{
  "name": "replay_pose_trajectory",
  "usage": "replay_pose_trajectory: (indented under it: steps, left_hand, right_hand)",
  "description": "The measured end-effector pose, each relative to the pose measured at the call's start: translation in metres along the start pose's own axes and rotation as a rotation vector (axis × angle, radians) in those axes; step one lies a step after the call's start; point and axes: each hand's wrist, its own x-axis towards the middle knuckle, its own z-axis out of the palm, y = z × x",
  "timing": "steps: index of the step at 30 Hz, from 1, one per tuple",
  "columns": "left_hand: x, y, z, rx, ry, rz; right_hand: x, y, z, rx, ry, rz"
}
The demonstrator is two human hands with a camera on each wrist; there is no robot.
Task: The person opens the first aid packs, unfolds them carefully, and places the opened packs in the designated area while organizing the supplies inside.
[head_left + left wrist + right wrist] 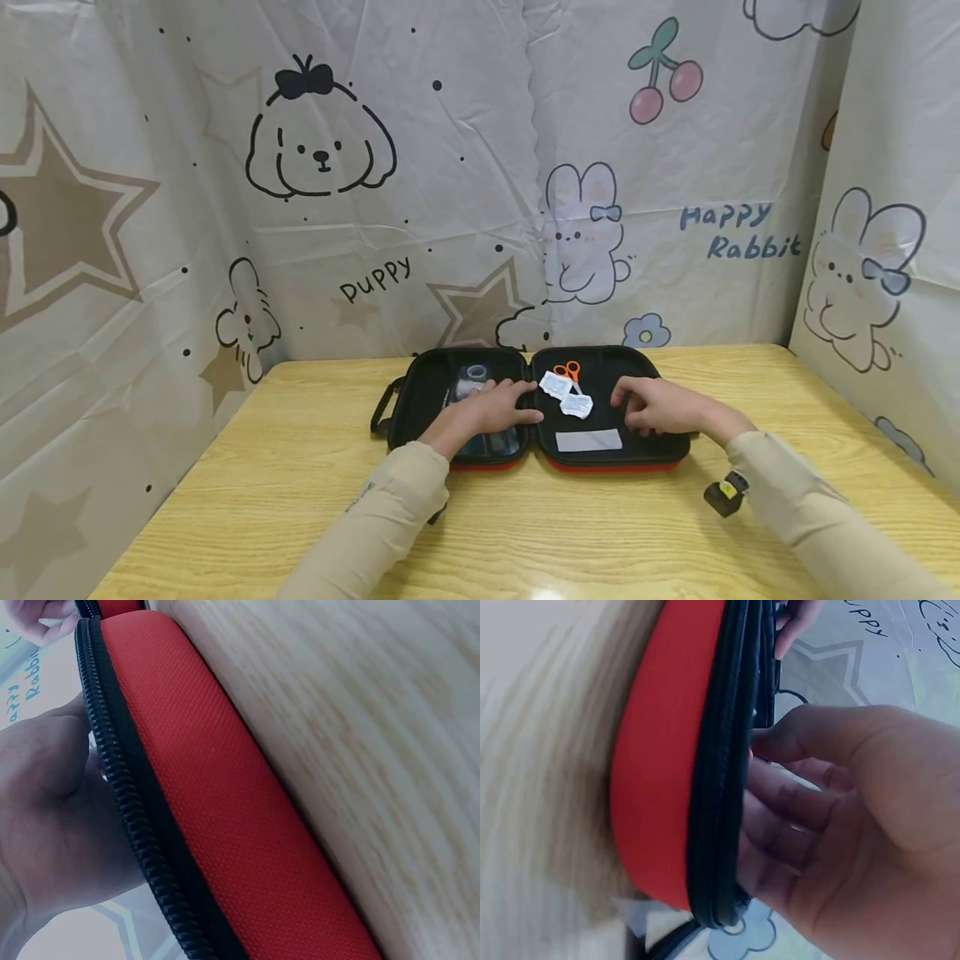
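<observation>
A red-and-black zip case lies unfolded on the table, its red side wall close up in the left wrist view. My left hand reaches over the left half toward the hinge, fingers stretched out and nothing seen in its grasp. Over the right half, my right hand dips its loosely bent fingers inside the rim; no held item shows. Between the hands are orange-handled scissors, partly covered by two small white packets. A flat white strip lies near the front rim.
In the left half, a clear ring-shaped roll and other items are partly hidden by my left arm. A black carry handle sticks out at the left. Printed cloth hangs behind the wooden table.
</observation>
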Motion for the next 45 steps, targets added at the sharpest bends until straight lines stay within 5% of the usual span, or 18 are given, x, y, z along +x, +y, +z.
replay_pose_trajectory:
  steps: [6,17,30,45]
  left_hand:
    - [-0.001,-0.003,0.001,0.007,0.002,-0.003]
    - [0.002,-0.005,0.004,0.022,0.005,0.002]
    - [0.005,-0.005,0.003,0.033,0.000,-0.010]
    - [0.002,-0.002,0.000,0.028,-0.005,-0.024]
  right_hand:
    - [0.011,-0.004,-0.007,-0.145,0.068,-0.016]
    - [0.038,-0.012,-0.015,-0.203,0.114,-0.060]
    - [0.085,-0.010,-0.022,-0.154,0.060,-0.029]
    - [0.108,0.003,-0.029,-0.084,-0.051,0.020]
